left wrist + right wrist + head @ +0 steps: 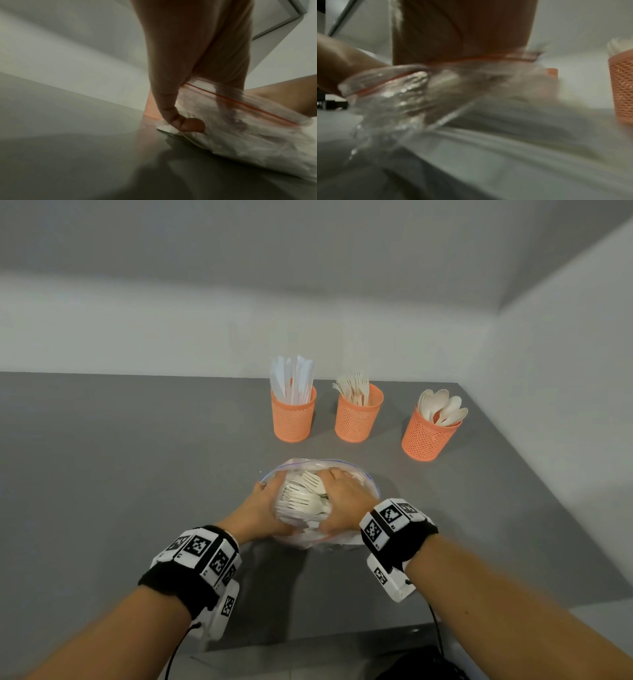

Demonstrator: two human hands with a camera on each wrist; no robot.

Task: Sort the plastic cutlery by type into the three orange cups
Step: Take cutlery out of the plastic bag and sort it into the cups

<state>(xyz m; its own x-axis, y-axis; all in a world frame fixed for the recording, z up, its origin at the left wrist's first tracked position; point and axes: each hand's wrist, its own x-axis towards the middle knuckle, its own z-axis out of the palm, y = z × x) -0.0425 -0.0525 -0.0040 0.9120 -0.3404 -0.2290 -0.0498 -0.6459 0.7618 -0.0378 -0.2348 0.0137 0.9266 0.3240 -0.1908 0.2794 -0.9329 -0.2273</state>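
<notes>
Fingers of both hands, inside bag, blur; grip on cutlery unclear.

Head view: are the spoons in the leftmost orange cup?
No, the leftmost orange cup holds knives; the spoons stand in the rightmost cup.

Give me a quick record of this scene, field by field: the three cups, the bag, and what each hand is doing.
left cup: orange mesh, holds knives
middle cup: orange mesh, holds forks
right cup: orange mesh, holds spoons, leans in this view
bag: clear zip bag on the grey table, mouth open, unsorted white cutlery inside
left hand: grips the bag's left edge
right hand: reaches into the bag; grasp not visible
</notes>
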